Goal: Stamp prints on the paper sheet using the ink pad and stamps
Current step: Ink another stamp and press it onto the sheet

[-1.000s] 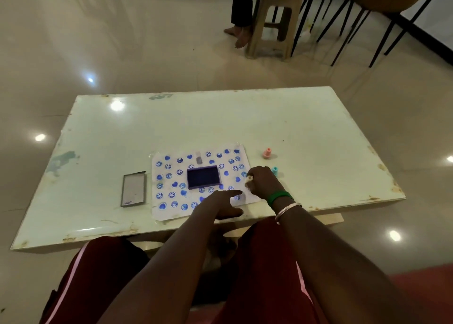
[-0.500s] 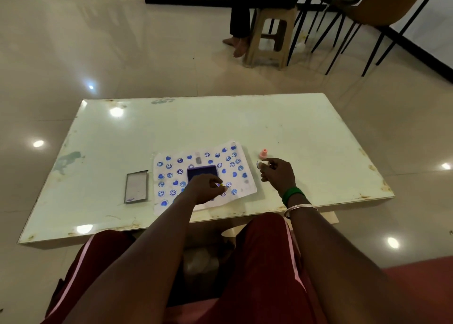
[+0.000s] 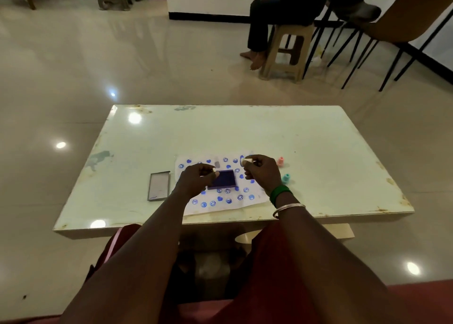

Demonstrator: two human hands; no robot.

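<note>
The white paper sheet [image 3: 221, 204], covered with blue prints, lies near the table's front edge. On its middle rests the dark blue ink pad [image 3: 225, 179]. My right hand [image 3: 264, 171] hovers over the sheet's far right part and pinches a small white stamp [image 3: 246, 161] on its side. Over the pad's left edge, my left hand [image 3: 196, 180] has its fingertips pinched on a small pale piece [image 3: 214, 169]; what it is I cannot tell. A pink stamp [image 3: 280, 161] and a teal stamp [image 3: 285, 178] stand right of the sheet.
The ink pad's lid [image 3: 158, 185] lies left of the sheet on the pale table [image 3: 318, 156]. A small grey piece [image 3: 217, 163] sits on the sheet's far part. Beyond the table a person sits on a stool [image 3: 285, 53] beside dark-legged chairs.
Both hands rose off the sheet. My right hand brought the white stamp from the sheet's right edge to above its far part. My left hand went from flat to pinched.
</note>
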